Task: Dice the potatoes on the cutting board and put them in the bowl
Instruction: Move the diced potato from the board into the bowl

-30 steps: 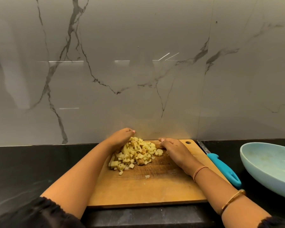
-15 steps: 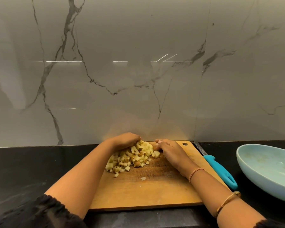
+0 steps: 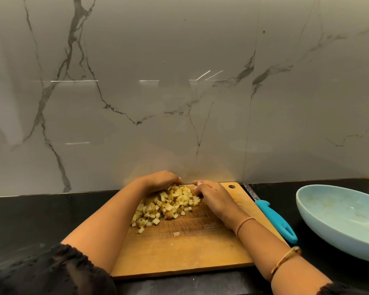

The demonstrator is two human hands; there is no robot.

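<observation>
now | left hand (image 3: 161, 180), right hand (image 3: 214, 195): fingers curled, cupping diced potatoes (image 3: 166, 206) | board's (image 3: 179, 256) near half bare

Looks like a home kitchen: black stone countertop (image 3: 30, 220), glossy marble-look backsplash (image 3: 179, 81), wooden cutting board (image 3: 179, 252) with diced potatoes (image 3: 164, 206), blue-handled knife (image 3: 275, 220) and a pale blue bowl (image 3: 339, 216).

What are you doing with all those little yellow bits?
A person's left hand and right hand are cupped around a pile of diced pale-yellow potato cubes on the wooden cutting board, one on each side. The blue-handled knife lies beside the board. The light-blue bowl on the right holds no potato yet.
</observation>
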